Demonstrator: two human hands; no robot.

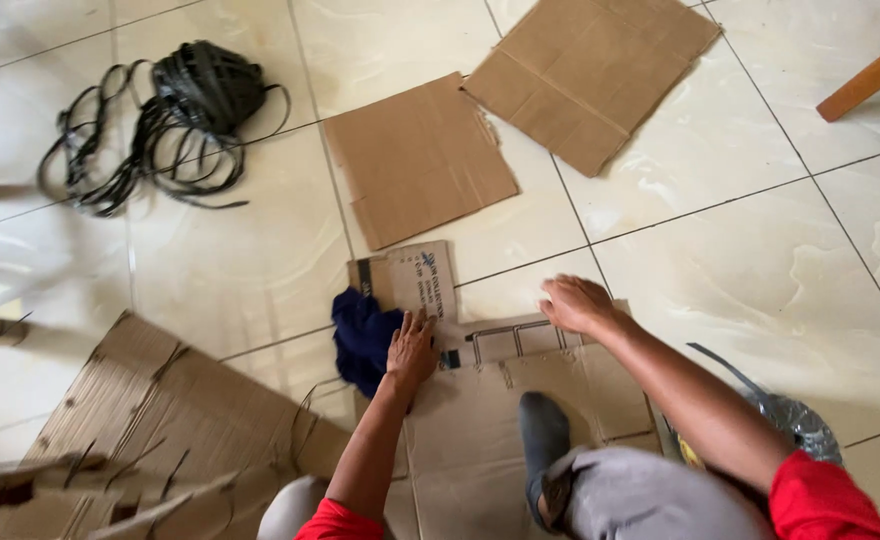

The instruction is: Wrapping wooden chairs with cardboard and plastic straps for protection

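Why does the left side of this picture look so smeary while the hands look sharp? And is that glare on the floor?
Head view: the left edge is motion-blurred, streaking the torn cardboard and the tiled floor; a bright window-like glare whitens the tiles at far left; the left hand, right hand and black strap bundle are fairly sharp; the tile lines bend slightly, suggesting a wide lens.

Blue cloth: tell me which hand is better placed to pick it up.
Left, probably. The left hand lies flat right beside the blue cloth; the right hand rests farther off on the cardboard.
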